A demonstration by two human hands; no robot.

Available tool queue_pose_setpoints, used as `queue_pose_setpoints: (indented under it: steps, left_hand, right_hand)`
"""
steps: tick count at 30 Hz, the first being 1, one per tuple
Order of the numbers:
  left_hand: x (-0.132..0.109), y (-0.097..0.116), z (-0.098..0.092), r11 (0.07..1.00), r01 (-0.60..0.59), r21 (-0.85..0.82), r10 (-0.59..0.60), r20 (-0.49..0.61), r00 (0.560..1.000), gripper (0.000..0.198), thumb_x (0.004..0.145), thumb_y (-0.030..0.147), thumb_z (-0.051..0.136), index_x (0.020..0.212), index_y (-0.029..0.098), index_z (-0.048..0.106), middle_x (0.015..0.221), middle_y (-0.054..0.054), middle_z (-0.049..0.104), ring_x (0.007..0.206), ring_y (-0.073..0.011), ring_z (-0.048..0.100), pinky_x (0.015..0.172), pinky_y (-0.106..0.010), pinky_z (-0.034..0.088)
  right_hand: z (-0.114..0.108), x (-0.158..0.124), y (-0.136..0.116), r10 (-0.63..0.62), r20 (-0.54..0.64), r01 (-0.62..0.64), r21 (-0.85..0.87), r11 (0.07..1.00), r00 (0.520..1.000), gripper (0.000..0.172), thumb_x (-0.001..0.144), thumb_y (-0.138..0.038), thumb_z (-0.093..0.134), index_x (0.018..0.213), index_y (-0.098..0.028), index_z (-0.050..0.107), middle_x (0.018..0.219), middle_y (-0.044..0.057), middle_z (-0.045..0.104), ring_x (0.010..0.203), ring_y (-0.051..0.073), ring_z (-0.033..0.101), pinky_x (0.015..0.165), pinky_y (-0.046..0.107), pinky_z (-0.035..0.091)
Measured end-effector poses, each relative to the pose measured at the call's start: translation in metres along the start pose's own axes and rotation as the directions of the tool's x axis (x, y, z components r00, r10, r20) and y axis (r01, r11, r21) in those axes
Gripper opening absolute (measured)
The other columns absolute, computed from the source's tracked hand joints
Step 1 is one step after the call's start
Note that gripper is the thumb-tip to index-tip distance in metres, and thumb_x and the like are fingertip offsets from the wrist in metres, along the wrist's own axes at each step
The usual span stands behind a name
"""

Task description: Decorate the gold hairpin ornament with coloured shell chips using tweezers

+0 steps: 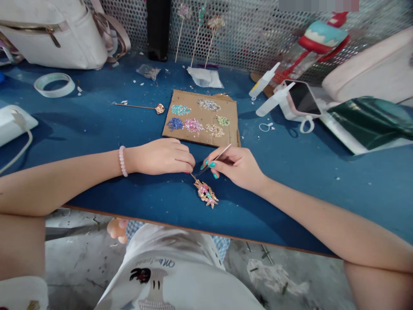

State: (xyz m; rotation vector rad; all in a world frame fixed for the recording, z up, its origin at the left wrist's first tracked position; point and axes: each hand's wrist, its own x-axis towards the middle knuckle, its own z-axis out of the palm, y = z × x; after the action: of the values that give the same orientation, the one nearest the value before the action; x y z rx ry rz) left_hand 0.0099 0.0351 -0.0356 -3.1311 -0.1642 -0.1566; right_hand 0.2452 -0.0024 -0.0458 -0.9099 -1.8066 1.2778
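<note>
My left hand (169, 157), with a pink bead bracelet (122, 161) at the wrist, is closed on the thin stem of a gold hair stick. The hair stick's leaf-shaped ornament (206, 194), set with pink and turquoise bits, sticks out below my fingers over the blue table. In my right hand (240, 168) a pair of metal tweezers (222, 151) is pinched, its tip pointing down-left close to the stem. Whether the tips hold anything is too small to tell. Just beyond both hands lies a cardboard piece (206, 98) with several small piles of coloured chips.
Another gold stick (137, 106) lies left of the cardboard. Two white glue bottles (269, 101) and a phone (303, 98) are at the right. A tape roll (54, 85) and white bag (54, 34) stand left. Decorated sticks (211, 41) lean against the mesh.
</note>
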Motion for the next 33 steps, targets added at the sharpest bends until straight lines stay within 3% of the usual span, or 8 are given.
queue_pose_setpoints:
  steps: [8,19,33]
  left_hand:
    - [-0.0015,0.0013,0.0039,1.000,-0.003,0.025,0.004,-0.039,0.999,0.023,0.094,0.028,0.057,0.113,0.015,0.058,0.115,-0.008,0.060,0.099,-0.0192,0.061,0.085,-0.039,0.055]
    - [-0.0018,0.0010,0.0036,0.995,-0.071,0.069,0.076,-0.075,0.994,0.023,0.093,0.027,0.058,0.113,0.014,0.058,0.114,-0.008,0.060,0.098,-0.0190,0.062,0.083,-0.038,0.056]
    - [-0.0025,0.0021,0.0014,0.998,-0.040,0.055,0.043,-0.055,0.998,0.022,0.093,0.026,0.058,0.112,0.014,0.058,0.114,-0.008,0.060,0.098,-0.0191,0.062,0.084,-0.038,0.055]
  right_hand:
    - [-0.0009,0.0009,0.0000,-0.002,0.021,0.002,0.028,1.000,1.000,0.027,0.078,-0.040,0.071,0.071,-0.016,0.061,0.065,0.000,0.063,0.044,0.007,0.055,0.045,0.021,0.045]
    - [0.0006,-0.0006,0.0027,-0.014,0.033,0.013,0.029,1.000,0.999,0.026,0.082,-0.041,0.067,0.074,-0.017,0.063,0.054,-0.002,0.059,0.044,0.007,0.052,0.046,0.021,0.045]
    - [-0.0009,-0.0018,0.0018,0.005,0.026,-0.006,0.047,0.999,1.000,0.028,0.079,-0.044,0.070,0.076,-0.017,0.064,0.057,-0.002,0.061,0.046,0.008,0.056,0.047,0.021,0.047]
